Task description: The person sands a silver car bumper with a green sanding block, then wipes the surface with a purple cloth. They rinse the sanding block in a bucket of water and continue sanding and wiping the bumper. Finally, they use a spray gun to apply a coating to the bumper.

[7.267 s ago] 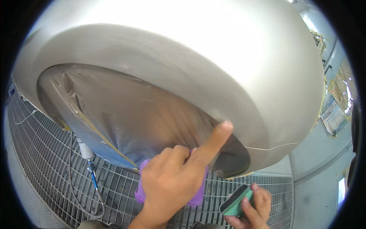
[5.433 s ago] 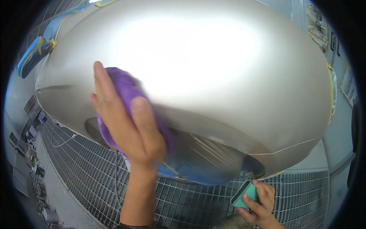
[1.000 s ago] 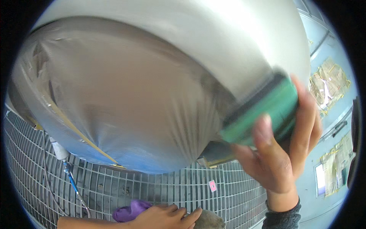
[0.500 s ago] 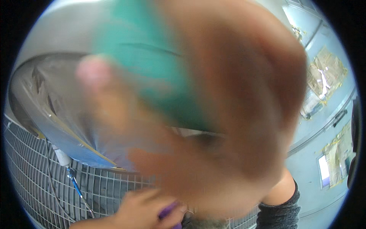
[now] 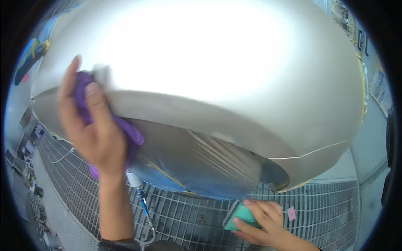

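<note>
My left hand (image 5: 98, 129) presses a purple cloth (image 5: 130, 131) to the lower edge of a silver car body panel (image 5: 217, 104). The fingers curl round the cloth, and part of it hangs below the palm. Something grey beside the fingertips is smeared by motion. Lower right, my right hand (image 5: 261, 219) grips a green sanding block (image 5: 245, 217) with a dark edge, held above the floor grating and apart from the panel. Clear and blue masking film (image 5: 201, 167) covers the wheel arch under the panel.
Metal floor grating (image 5: 176, 217) runs beneath the car. A white and blue air fitting with a hose (image 5: 142, 203) hangs below the film. A pink card (image 5: 291, 213) lies on the grating. Taped film borders the panel; a wrapped mirror-like part (image 5: 28, 62) juts out far left.
The green block and right hand, large and blurred before the camera, have dropped to the lower right. My left hand has risen with the purple cloth onto the panel. The view has shifted.
</note>
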`<state>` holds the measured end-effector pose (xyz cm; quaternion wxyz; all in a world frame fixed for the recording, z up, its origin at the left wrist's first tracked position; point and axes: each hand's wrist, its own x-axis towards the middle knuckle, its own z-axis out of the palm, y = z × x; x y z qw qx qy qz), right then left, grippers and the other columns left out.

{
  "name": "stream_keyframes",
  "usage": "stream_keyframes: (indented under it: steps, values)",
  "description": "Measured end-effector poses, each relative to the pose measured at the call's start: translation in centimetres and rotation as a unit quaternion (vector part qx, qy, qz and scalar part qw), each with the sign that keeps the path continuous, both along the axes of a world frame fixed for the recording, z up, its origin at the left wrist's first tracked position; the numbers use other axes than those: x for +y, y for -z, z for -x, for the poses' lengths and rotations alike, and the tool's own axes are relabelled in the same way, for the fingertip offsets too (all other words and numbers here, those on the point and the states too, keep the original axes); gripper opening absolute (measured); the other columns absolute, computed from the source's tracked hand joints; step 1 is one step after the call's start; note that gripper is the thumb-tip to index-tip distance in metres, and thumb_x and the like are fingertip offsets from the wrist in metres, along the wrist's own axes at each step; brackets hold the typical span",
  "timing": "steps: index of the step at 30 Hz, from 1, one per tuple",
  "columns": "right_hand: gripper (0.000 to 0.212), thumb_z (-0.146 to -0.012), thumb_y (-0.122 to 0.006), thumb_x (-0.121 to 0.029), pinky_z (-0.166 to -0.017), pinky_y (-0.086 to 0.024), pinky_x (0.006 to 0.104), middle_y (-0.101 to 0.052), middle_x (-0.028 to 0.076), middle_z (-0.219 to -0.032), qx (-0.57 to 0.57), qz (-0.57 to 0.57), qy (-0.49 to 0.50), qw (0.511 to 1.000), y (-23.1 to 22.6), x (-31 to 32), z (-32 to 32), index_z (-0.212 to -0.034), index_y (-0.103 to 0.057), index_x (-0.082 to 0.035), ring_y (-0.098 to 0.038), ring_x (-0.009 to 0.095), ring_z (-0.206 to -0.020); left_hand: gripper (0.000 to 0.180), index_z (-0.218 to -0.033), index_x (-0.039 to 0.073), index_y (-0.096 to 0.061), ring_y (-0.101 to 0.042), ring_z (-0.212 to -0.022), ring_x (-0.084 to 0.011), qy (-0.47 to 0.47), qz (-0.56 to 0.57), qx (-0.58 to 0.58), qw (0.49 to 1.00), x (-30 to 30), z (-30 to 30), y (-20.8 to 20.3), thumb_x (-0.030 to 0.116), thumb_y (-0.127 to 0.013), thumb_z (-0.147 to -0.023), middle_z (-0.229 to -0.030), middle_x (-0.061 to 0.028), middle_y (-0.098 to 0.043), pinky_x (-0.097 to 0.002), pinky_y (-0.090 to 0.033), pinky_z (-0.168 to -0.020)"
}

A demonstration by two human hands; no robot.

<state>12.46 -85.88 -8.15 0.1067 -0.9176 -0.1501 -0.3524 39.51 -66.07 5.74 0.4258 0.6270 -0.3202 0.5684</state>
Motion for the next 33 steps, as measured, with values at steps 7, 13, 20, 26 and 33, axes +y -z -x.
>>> stream_keyframes:
  steps: [7, 13, 20, 26, 33]
  values:
    - [0.036, -0.08, -0.08, -0.03, -0.086, -0.046, 0.0474, -0.059, 0.024, -0.134, -0.014, -0.057, -0.004, 0.998, 2.7, -2.4, 2.3, -0.11, -0.071, -0.012, -0.06, 0.04, -0.111, 0.05, -0.146, 0.002, -0.045, -0.049, -0.132, -0.0351, 0.053, -0.125, -0.088, 0.987, -6.3, 5.6, -0.6, 0.015, -0.05, -0.098, -0.143, -0.0232, -0.051, -0.0459, -0.035, -0.113]
    - [0.041, -0.089, -0.072, -0.037, -0.093, -0.044, 0.0536, -0.044, 0.022, -0.151, 0.014, -0.05, 0.019, 0.998, 6.0, -3.9, 4.6, -0.119, -0.07, -0.009, -0.055, 0.042, -0.121, 0.057, -0.147, 0.002, -0.043, -0.045, -0.136, -0.0461, 0.231, -0.24, -0.138, 0.933, -15.2, 12.3, 1.8, 0.014, -0.051, -0.092, -0.143, -0.0309, -0.048, -0.0568, -0.031, -0.115]
    - [0.042, -0.088, -0.073, -0.036, -0.095, -0.043, 0.0542, -0.049, 0.022, -0.147, 0.048, -0.056, 0.064, 0.995, 6.3, -4.2, 5.4, -0.119, -0.07, -0.007, -0.055, 0.044, -0.12, 0.047, -0.136, 0.001, -0.051, -0.048, -0.134, -0.044, 0.259, -0.213, -0.207, 0.919, -17.0, 12.4, 4.4, 0.021, -0.05, -0.094, -0.136, -0.0255, -0.055, -0.0569, -0.032, -0.117]
    - [0.041, -0.087, -0.075, -0.03, -0.094, -0.046, 0.0519, -0.049, 0.022, -0.147, 0.013, -0.056, 0.039, 0.998, 7.1, -4.6, 5.4, -0.117, -0.069, -0.003, -0.055, 0.044, -0.122, 0.033, -0.123, 0.011, -0.064, -0.062, -0.115, -0.0353, 0.033, -0.119, -0.352, 0.928, -10.9, 5.1, 1.5, 0.023, -0.058, -0.092, -0.12, -0.0127, -0.066, -0.0479, -0.051, -0.101]
    - [0.051, -0.061, -0.089, -0.032, -0.082, -0.044, 0.0398, -0.064, 0.02, -0.127, 0.061, -0.118, 0.099, 0.986, 7.3, -3.5, 4.0, -0.107, -0.074, -0.013, -0.064, 0.033, -0.1, 0.029, -0.128, 0.0, -0.057, -0.06, -0.116, -0.0277, -0.14, -0.192, -0.389, 0.89, 0.2, -2.1, -2.0, 0.004, -0.049, -0.1, -0.121, -0.0155, -0.063, -0.0373, -0.052, -0.098]
